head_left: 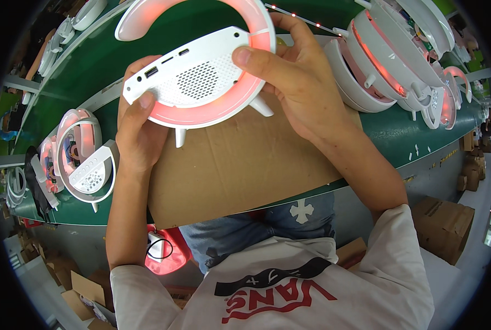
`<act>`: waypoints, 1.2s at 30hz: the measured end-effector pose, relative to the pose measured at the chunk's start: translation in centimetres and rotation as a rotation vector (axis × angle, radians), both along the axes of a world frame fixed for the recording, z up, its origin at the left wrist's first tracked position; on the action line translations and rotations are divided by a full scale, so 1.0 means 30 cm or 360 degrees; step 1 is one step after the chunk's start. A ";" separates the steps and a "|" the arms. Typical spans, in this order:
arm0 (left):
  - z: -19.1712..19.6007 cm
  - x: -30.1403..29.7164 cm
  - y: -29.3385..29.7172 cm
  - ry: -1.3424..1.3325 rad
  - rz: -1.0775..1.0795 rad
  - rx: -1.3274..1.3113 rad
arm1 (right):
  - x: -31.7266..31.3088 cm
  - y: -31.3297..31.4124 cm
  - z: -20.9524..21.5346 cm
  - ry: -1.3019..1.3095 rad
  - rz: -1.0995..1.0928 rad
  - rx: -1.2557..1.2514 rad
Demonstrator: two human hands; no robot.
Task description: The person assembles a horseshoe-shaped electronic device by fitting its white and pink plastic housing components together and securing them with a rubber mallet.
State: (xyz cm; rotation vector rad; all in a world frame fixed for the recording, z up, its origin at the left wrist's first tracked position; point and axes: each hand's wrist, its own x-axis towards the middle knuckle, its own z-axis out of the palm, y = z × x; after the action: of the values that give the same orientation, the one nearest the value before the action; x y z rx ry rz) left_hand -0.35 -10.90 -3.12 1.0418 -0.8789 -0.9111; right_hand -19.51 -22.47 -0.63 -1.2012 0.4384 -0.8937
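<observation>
I hold a white ring-shaped lamp (201,77) with a glowing pink ring and a white base block that has a round speaker grille and ports on its edge. My left hand (138,129) grips its lower left side, thumb on the block's corner. My right hand (295,77) holds the right side, thumb pressed on the block's top face. The lamp hangs tilted above a brown cardboard sheet (240,165), its small white feet pointing toward the sheet.
The cardboard lies on a green conveyor belt (91,71). More lit ring lamps lie at the left (83,157) and stacked at the right (388,60). Cardboard boxes (443,225) stand on the floor at the right; a pink device (165,250) sits below the table.
</observation>
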 end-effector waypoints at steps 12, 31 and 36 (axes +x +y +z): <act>0.006 0.017 0.013 -0.0130 0.0000 -0.0063 | -0.025 -0.032 -0.024 0.0092 0.0071 -0.0011; 0.030 0.009 0.032 -0.0268 -0.0076 -0.0139 | -0.022 -0.038 -0.007 0.0003 0.0155 -0.0039; -0.007 0.041 0.012 -0.1196 0.0678 -0.0326 | 0.020 -0.034 -0.006 0.0138 0.0048 -0.0003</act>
State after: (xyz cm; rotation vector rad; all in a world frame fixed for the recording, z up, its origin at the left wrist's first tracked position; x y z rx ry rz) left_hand 0.87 -10.55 -3.32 1.3429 -1.2648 -0.0428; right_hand -18.92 -23.50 -0.80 -1.2489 0.4881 -0.8185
